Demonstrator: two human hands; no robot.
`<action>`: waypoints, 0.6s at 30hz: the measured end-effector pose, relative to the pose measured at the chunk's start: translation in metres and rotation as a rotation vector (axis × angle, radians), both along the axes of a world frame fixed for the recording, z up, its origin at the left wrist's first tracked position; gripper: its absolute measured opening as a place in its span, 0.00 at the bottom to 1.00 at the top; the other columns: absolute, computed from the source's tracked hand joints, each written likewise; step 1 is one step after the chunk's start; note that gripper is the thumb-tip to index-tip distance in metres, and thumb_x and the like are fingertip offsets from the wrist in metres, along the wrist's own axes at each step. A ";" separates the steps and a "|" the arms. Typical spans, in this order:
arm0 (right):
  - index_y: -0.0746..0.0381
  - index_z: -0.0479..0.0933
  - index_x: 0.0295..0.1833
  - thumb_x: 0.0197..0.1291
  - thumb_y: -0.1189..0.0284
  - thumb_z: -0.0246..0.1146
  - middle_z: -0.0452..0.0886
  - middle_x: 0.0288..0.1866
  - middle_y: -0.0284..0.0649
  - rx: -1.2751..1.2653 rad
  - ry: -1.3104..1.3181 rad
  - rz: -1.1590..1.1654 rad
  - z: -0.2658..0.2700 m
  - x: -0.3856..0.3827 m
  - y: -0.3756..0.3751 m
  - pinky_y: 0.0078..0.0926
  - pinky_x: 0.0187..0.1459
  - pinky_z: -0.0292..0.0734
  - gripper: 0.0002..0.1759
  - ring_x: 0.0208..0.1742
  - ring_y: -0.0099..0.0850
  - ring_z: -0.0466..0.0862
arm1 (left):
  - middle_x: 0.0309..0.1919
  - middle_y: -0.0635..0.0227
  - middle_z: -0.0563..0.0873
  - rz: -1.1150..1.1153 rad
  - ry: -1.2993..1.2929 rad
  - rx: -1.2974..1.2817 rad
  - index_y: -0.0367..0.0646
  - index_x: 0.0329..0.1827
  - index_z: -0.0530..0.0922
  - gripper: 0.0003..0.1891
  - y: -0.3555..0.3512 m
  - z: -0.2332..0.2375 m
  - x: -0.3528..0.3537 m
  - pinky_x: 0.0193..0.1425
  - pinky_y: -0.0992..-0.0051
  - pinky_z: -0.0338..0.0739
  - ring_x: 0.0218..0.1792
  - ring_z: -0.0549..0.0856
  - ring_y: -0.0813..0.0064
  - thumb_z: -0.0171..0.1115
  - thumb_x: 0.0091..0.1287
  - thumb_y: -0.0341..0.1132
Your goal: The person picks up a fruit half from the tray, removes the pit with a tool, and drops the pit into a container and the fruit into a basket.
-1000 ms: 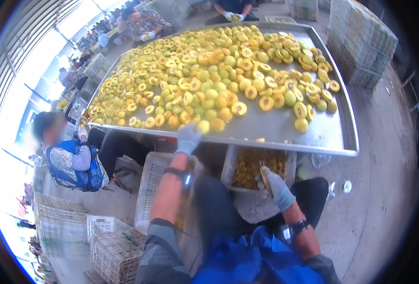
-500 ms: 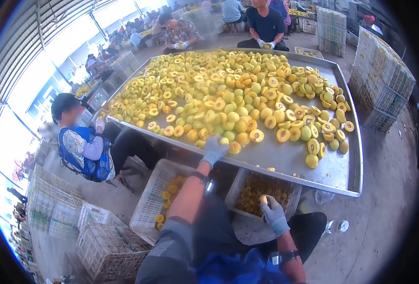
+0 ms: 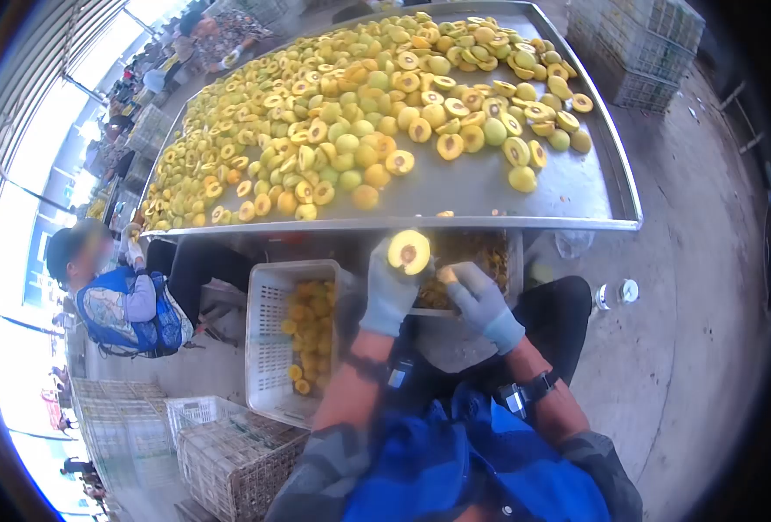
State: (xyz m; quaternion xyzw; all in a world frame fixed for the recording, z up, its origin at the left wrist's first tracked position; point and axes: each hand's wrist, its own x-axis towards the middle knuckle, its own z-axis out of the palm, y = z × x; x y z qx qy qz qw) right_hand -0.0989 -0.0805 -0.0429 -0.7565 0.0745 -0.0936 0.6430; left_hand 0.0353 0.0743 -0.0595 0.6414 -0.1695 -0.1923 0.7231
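Note:
My left hand (image 3: 391,291), in a grey glove, is closed around a peach half (image 3: 409,251). The cut yellow face with its brown centre is turned up towards me. Just to the right, my gloved right hand (image 3: 483,303) has its fingers curled together around something small and pale at the fingertips, too little of it showing to name. Beyond both hands, a metal-rimmed table (image 3: 568,202) bears a large heap of yellow peach halves (image 3: 351,143), some cut side up.
A white crate (image 3: 262,348) with yellow fruit pieces stands left of my legs. Behind my hands is a bin (image 3: 514,261) of brownish scraps. A co-worker in a blue vest (image 3: 129,304) sits at left. Stacked crates (image 3: 638,52) stand at the back right.
My left hand has come back from the table's near edge with a peach half, over my lap. My right hand has risen beside it. The view has tilted downward.

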 end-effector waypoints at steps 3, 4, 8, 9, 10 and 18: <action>0.67 0.81 0.53 0.74 0.64 0.61 0.85 0.42 0.52 0.055 0.092 0.000 0.023 -0.003 0.006 0.37 0.45 0.78 0.15 0.42 0.42 0.86 | 0.53 0.53 0.86 0.017 -0.192 0.150 0.34 0.62 0.78 0.25 -0.009 0.000 -0.013 0.58 0.57 0.83 0.52 0.86 0.57 0.45 0.79 0.47; 0.67 0.81 0.47 0.76 0.62 0.59 0.84 0.36 0.53 0.024 0.114 -0.028 0.030 -0.004 0.006 0.39 0.41 0.78 0.17 0.37 0.43 0.86 | 0.52 0.53 0.86 0.013 -0.120 0.092 0.34 0.62 0.78 0.25 -0.015 0.012 -0.020 0.58 0.58 0.84 0.50 0.87 0.57 0.45 0.79 0.46; 0.67 0.81 0.49 0.77 0.62 0.59 0.82 0.31 0.48 0.030 0.070 -0.080 0.027 -0.005 0.010 0.35 0.36 0.75 0.17 0.33 0.35 0.82 | 0.48 0.53 0.87 0.061 0.053 -0.096 0.33 0.60 0.78 0.24 -0.032 0.030 -0.035 0.55 0.61 0.85 0.45 0.88 0.59 0.44 0.79 0.46; 0.67 0.80 0.46 0.76 0.61 0.59 0.83 0.33 0.52 0.028 0.067 -0.094 0.028 -0.005 0.011 0.39 0.37 0.76 0.17 0.35 0.44 0.84 | 0.48 0.54 0.87 0.059 0.142 -0.163 0.33 0.60 0.78 0.24 -0.033 0.031 -0.035 0.55 0.62 0.85 0.45 0.87 0.60 0.44 0.79 0.45; 0.67 0.79 0.44 0.75 0.60 0.60 0.83 0.35 0.57 0.025 0.063 -0.108 0.030 -0.005 0.012 0.44 0.38 0.77 0.19 0.37 0.52 0.86 | 0.48 0.54 0.87 0.058 0.230 -0.230 0.33 0.60 0.78 0.24 -0.035 0.032 -0.035 0.55 0.64 0.85 0.45 0.87 0.61 0.43 0.80 0.45; 0.66 0.78 0.49 0.75 0.62 0.59 0.83 0.34 0.56 -0.214 0.085 -0.144 0.022 -0.001 0.017 0.45 0.37 0.76 0.16 0.36 0.54 0.85 | 0.43 0.58 0.86 0.236 0.333 -0.266 0.37 0.56 0.79 0.29 -0.051 0.038 -0.043 0.52 0.69 0.84 0.44 0.86 0.65 0.36 0.83 0.54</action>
